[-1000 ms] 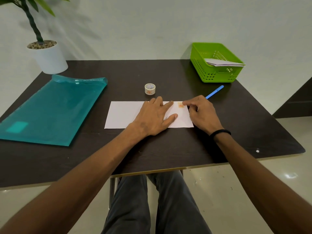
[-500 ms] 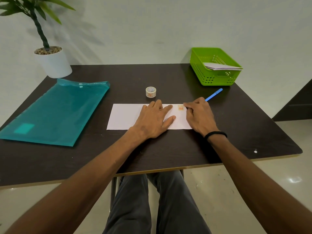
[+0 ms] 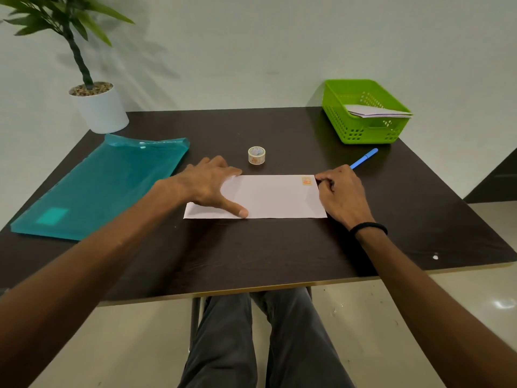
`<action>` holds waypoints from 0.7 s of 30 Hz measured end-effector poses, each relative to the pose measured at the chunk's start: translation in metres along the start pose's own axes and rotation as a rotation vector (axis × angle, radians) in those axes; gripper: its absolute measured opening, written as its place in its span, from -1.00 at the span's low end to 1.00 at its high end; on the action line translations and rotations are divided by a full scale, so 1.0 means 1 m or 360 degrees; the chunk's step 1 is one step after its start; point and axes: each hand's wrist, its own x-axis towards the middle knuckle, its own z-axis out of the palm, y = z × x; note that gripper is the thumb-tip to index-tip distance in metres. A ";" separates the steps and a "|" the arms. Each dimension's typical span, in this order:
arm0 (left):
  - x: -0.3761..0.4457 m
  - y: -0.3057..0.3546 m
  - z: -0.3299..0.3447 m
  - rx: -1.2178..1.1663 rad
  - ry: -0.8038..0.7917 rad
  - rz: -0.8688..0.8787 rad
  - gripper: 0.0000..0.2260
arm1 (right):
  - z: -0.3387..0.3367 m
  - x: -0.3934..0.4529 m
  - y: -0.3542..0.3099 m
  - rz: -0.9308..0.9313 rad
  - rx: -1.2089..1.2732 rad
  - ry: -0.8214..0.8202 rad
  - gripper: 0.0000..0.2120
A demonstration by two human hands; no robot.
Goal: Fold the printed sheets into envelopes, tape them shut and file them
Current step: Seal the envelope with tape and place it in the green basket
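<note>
2 hands on folded sheet [image 3: 275, 197], left hand [image 3: 212, 183] flat (fingers spread), right hand [image 3: 340, 191] curled, pinching corner

Left hand [image 3: 208, 186] palm down, fingers spread flat, thumb [image 3: 233, 206] extended toward the body; right hand [image 3: 340, 196] knuckles up, fingers curled under, black band [image 3: 368, 228] at wrist; both forearms extended forward.

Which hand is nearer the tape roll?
Left. The left hand lies on the folded sheet's left end, just left of the tape roll; the right hand sits at the sheet's right edge, farther off.
</note>
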 end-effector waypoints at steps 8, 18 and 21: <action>0.016 0.000 -0.001 -0.0118 0.0027 0.0005 -0.06 | -0.001 -0.001 -0.001 0.0026 0.0008 0.0005 -0.74; 0.005 -0.009 -0.004 -0.0972 -0.0004 -0.0002 -0.71 | -0.008 -0.003 -0.005 0.0138 0.0133 0.0018 -0.73; -0.005 -0.011 -0.009 -0.1240 0.0013 -0.0026 -0.74 | -0.013 -0.005 -0.006 0.0289 0.0316 0.0012 -0.72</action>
